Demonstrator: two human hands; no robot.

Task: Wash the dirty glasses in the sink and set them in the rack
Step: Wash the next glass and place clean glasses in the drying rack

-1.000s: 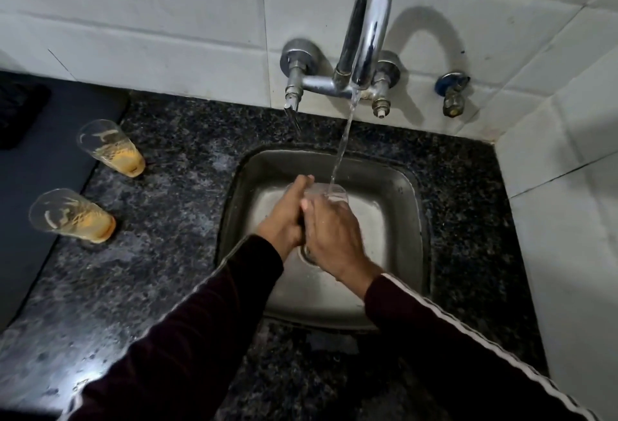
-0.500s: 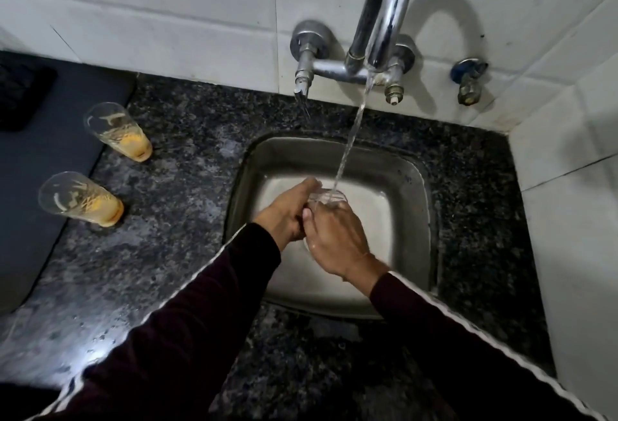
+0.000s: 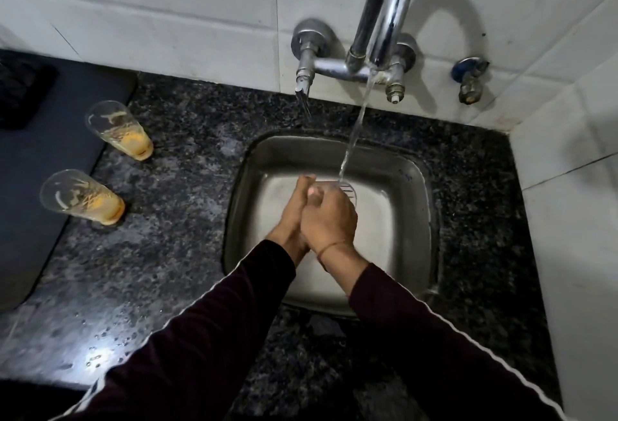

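Observation:
Over the steel sink (image 3: 242,193) my left hand (image 3: 294,211) and my right hand (image 3: 331,219) are pressed together around one clear glass (image 3: 315,191). Only a pale bit of its rim shows between the fingers. My right hand's fingers curl round it from the right and my left hand grips it from the left. Water runs from the chrome tap (image 3: 384,19) and lands just right of my hands on the drain strainer (image 3: 347,190). Two dirty glasses with orange residue stand on the counter at left, one farther back (image 3: 123,132) and one nearer (image 3: 83,198).
Dark speckled granite counter (image 3: 174,236) surrounds the sink. A dark grey mat (image 3: 43,166) lies at the far left with a black object (image 3: 20,92) behind it. A blue-handled valve (image 3: 468,79) sticks out of the tiled wall. A tiled side wall (image 3: 568,219) closes the right.
My hands closed more tightly over the glass and shifted slightly left, so the stream now falls past it onto the strainer. The counter glasses stayed put.

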